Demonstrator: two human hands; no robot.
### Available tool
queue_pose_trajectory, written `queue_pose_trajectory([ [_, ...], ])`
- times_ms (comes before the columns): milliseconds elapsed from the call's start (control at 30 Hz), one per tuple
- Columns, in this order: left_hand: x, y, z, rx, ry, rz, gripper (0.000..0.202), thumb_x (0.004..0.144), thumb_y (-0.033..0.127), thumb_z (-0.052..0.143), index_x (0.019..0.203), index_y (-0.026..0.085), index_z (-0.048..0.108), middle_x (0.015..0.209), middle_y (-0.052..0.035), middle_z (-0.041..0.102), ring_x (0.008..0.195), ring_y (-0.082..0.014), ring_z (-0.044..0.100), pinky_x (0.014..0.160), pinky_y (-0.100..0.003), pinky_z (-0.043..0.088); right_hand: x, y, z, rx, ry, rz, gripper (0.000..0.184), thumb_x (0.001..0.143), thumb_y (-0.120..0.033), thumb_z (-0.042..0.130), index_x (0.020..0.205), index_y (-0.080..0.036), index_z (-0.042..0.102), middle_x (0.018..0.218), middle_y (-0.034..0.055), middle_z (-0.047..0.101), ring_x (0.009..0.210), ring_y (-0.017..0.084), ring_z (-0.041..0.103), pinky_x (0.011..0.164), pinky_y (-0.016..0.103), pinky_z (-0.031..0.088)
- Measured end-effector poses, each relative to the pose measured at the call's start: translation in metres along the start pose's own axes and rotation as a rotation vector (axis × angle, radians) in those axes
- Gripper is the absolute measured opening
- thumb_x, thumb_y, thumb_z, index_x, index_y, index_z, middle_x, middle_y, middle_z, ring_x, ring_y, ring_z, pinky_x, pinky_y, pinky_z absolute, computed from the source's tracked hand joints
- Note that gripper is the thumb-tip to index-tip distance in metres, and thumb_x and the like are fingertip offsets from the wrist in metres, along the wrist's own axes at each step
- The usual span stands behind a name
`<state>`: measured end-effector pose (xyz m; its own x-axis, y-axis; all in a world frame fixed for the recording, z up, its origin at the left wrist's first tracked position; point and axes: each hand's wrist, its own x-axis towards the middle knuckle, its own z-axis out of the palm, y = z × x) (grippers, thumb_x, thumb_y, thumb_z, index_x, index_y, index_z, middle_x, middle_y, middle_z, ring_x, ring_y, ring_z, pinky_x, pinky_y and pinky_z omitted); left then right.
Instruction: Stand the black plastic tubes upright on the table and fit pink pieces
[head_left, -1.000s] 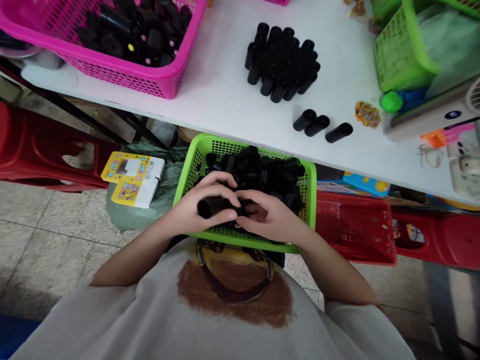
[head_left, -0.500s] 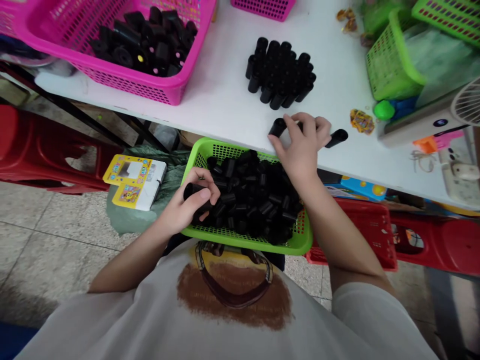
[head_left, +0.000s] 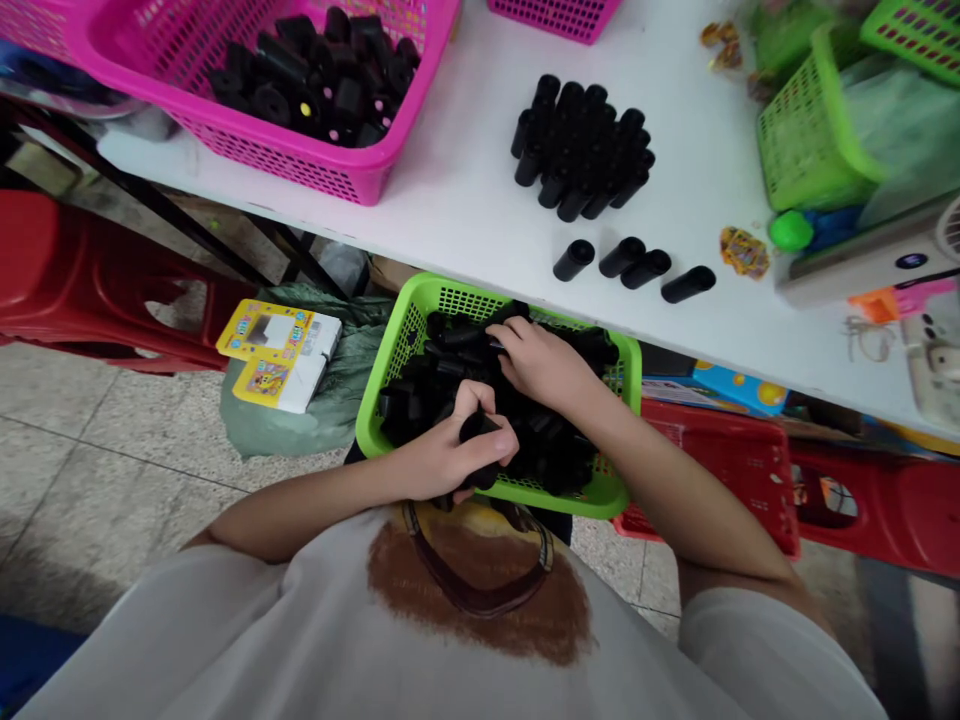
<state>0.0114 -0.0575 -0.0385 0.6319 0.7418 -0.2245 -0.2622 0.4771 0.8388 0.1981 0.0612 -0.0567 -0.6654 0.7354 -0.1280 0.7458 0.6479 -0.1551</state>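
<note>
1. While the left hand [head_left: 472, 455] has its fingers curled round a black piece [head_left: 478, 432], the right hand [head_left: 544, 365] is down among the loose black parts [head_left: 446, 365] in the green basket [head_left: 381, 370]. Can't tell if it grips one; the fingertips are partly hidden.
2. Held piece sits over the basket's near side, close to the shirt. Drop risk: smooth wall, curled grip. Likely lands in the basket, or goes over the near rim if the hand drifts toward the body.
3. Basket could tilt if a forearm leans on the rim. What it rests on is hidden, so stability is unknown.
4. Four black tubes [head_left: 574, 260] look to stand on end near the front edge of the white tabletop [head_left: 465, 190]. A sleeve or knuckle could topple one; round body, would roll, maybe off the edge.
5. Tube cluster [head_left: 581, 150] is packed tight farther back. Knock an outer one and neighbours could follow.
6. Mix-up risk: everything is black on black, so pieces are hard to tell apart in the pile.
7. Materials: tubes look like plastic, cylindrical, faint sheen. Both baskets look moulded, perforated walls; the pink basket [head_left: 315, 170] holds black parts too, some with pink or yellow dots. Tabletop looks smooth, low friction.
</note>
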Motion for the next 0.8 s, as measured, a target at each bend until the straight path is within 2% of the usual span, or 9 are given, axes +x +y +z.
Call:
queue_pose_trajectory([
  [67,0.0,0.001,0.0,0.029,0.038,0.009,0.05,0.097,0.061,0.07,0.103,0.028,0.032,0.089,0.0079,0.058,0.039,-0.0008,0.046,0.034,-0.012,0.039,-0.006,0.0,-0.008,0.062,0.001,0.035,0.056,0.092,-0.011,0.056,0.148,-0.013,0.06,0.132,0.0193,0.065,0.095,0.03,0.071,0.084,0.045,0.061],
  [133,0.001,0.001,-0.002,0.019,0.046,0.067,0.046,0.096,0.055,0.074,0.1,0.025,0.04,0.085,0.0064,0.057,0.042,-0.0014,0.048,0.036,-0.012,0.041,-0.017,0.0,-0.016,0.225,0.049,0.044,0.052,0.09,-0.015,0.06,0.141,-0.016,0.065,0.13,0.0165,0.064,0.086,0.025,0.071,0.08,0.042,0.062],
  [200,0.002,-0.002,-0.005,-0.047,0.031,0.177,0.044,0.096,0.057,0.073,0.097,0.023,0.046,0.084,0.0048,0.056,0.046,-0.0028,0.049,0.037,-0.013,0.043,-0.032,-0.005,-0.023,0.463,0.19,0.046,0.038,0.09,-0.019,0.065,0.128,-0.021,0.07,0.125,0.0116,0.065,0.082,0.02,0.07,0.079,0.038,0.063],
  [300,0.008,-0.006,-0.009,-0.192,0.04,0.302,0.052,0.095,0.072,0.064,0.098,0.021,0.053,0.091,0.0016,0.058,0.048,-0.0047,0.05,0.034,-0.016,0.044,-0.057,-0.023,-0.028,0.829,0.466,0.065,0.028,0.089,-0.02,0.073,0.116,-0.026,0.067,0.113,0.0052,0.069,0.09,0.018,0.072,0.081,0.033,0.064],
  [400,0.014,-0.004,-0.01,-0.332,0.103,0.263,0.06,0.092,0.08,0.057,0.107,0.022,0.059,0.096,-0.0004,0.063,0.047,-0.0074,0.053,0.032,-0.019,0.043,-0.076,-0.048,-0.024,1.039,0.673,0.102,0.032,0.086,-0.017,0.08,0.112,-0.028,0.064,0.111,0.0036,0.073,0.098,0.018,0.075,0.085,0.032,0.065],
  [467,0.017,-0.002,-0.009,-0.402,0.137,0.21,0.064,0.089,0.082,0.058,0.115,0.024,0.057,0.095,-0.0004,0.067,0.045,-0.0101,0.055,0.031,-0.021,0.043,-0.084,-0.061,-0.019,1.042,0.752,0.11,0.035,0.085,-0.014,0.081,0.113,-0.028,0.065,0.113,0.0052,0.074,0.103,0.019,0.076,0.086,0.032,0.066],
  [633,0.018,0.002,-0.003,-0.392,0.254,0.159,0.076,0.083,0.087,0.062,0.125,0.025,0.051,0.097,-0.0009,0.071,0.049,-0.0152,0.062,0.031,-0.024,0.046,-0.088,-0.078,-0.014,0.881,0.717,0.028,0.036,0.085,-0.014,0.081,0.116,-0.028,0.07,0.111,0.0066,0.078,0.1,0.021,0.078,0.088,0.037,0.068],
  [800,0.02,0.0,0.0,-0.355,0.299,0.181,0.08,0.078,0.089,0.066,0.124,0.026,0.046,0.092,0.0022,0.067,0.049,-0.015,0.061,0.028,-0.023,0.044,-0.086,-0.084,-0.009,0.991,0.735,0.076,0.03,0.086,-0.019,0.08,0.114,-0.026,0.071,0.106,0.0065,0.079,0.091,0.019,0.079,0.073,0.029,0.068],
])
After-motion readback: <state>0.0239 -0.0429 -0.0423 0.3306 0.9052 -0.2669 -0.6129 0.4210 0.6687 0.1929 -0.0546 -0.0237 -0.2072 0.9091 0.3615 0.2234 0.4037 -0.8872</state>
